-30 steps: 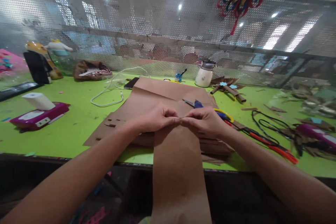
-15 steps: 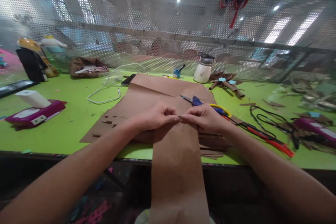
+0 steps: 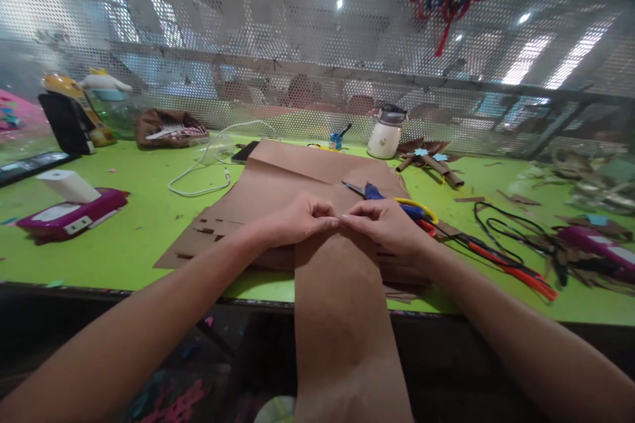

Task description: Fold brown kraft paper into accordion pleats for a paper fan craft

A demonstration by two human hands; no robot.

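Note:
A long strip of brown kraft paper (image 3: 344, 317) hangs over the table's front edge toward me. Its far end is pinched between the fingertips of my left hand (image 3: 305, 218) and my right hand (image 3: 384, 221), which almost meet at the strip's middle. Fingers hide the exact fold or edge they press. Beneath both hands lies a stack of larger brown paper sheets (image 3: 292, 168), with slots cut at its left side. Blue-handled scissors (image 3: 372, 192) rest on the stack just beyond my right hand, pointing left.
A glue gun (image 3: 510, 268) and black cable lie to the right. Left stands a purple power strip (image 3: 74, 215) with a white plug. Toward the back are a white bottle (image 3: 385, 135), a small blue jar (image 3: 335, 141), a white charging cable (image 3: 198, 193) and a brown pouch (image 3: 171, 129).
The hanging part of the strip has swung slightly to the right. Both hands keep their pinch at its far end, their fingertips a little closer together. The whole view has shifted slightly.

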